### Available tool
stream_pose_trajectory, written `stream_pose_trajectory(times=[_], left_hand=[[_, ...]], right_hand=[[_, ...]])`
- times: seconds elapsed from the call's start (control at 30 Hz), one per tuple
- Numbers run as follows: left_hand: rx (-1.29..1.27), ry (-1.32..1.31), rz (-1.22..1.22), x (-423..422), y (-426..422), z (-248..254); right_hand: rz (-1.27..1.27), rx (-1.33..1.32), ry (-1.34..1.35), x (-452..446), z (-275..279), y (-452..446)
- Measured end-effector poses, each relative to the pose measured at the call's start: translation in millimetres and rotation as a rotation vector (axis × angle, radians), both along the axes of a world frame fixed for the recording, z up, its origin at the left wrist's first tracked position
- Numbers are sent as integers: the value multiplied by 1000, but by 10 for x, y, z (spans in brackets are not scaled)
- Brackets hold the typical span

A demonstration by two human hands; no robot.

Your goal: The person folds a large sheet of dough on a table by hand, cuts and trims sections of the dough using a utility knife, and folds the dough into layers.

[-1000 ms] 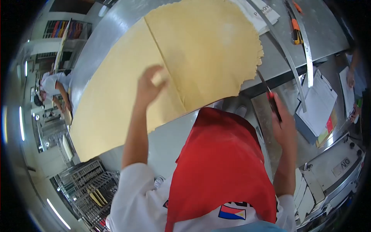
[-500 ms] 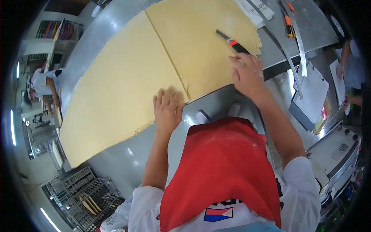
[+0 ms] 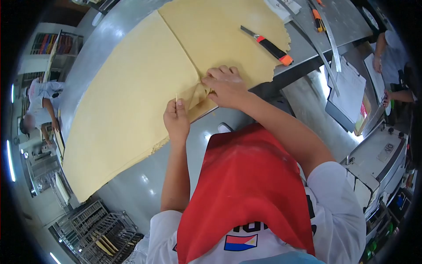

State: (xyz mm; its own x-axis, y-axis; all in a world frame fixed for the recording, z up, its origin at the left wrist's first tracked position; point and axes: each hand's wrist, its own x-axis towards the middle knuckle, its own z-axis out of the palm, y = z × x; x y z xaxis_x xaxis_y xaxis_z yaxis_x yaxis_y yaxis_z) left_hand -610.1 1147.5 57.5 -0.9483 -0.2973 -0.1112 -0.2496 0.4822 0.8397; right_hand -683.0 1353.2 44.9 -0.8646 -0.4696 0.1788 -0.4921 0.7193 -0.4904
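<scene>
A wide, thin sheet of pale yellow dough [image 3: 127,88] covers the table, with a straight cut running across it. My left hand [image 3: 176,123] pinches the near edge of the left piece between thumb and fingers, and that corner is lifted and folded back. At the cut, my right hand [image 3: 226,88] has its fingers curled onto the dough beside the raised corner; its fingertips are partly hidden. A black and orange utility knife [image 3: 272,47] lies on the right piece of dough, beyond my right hand, with its blade out.
Long metal strips [image 3: 327,35] and another orange cutter [image 3: 317,20] lie at the table's right. A clipboard with papers [image 3: 347,94] is on the right. Co-workers stand at far left [image 3: 41,103] and far right [image 3: 391,57]. A wire rack [image 3: 94,229] stands lower left.
My right hand has moved left from beside the knife to the cut. My left hand has gone from lying flat on the dough to pinching and lifting its corner.
</scene>
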Motion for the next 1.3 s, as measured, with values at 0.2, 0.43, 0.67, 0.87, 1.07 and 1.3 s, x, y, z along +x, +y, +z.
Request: stream_pose_trajectory(times=[0.2, 0.43, 0.67, 0.87, 1.07, 1.3], left_hand=[[-146, 325, -125, -3, 37, -230], [-744, 447, -180, 2, 310, -101], [-185, 71, -91, -259, -103, -116], [360, -60, -60, -322, -141, 106], [322, -114, -68, -290, -140, 138], [387, -79, -85, -269, -149, 110]], right_hand=[[-13, 21, 46, -71, -89, -124], [-90, -100, -136, -151, 28, -264], [-297, -917, -895, -289, -89, -311], [-227, -1333, -1250, -238, -161, -474], [-313, -1180, -1350, -187, -99, -454], [-324, -1454, -1315, -230, -157, -554]])
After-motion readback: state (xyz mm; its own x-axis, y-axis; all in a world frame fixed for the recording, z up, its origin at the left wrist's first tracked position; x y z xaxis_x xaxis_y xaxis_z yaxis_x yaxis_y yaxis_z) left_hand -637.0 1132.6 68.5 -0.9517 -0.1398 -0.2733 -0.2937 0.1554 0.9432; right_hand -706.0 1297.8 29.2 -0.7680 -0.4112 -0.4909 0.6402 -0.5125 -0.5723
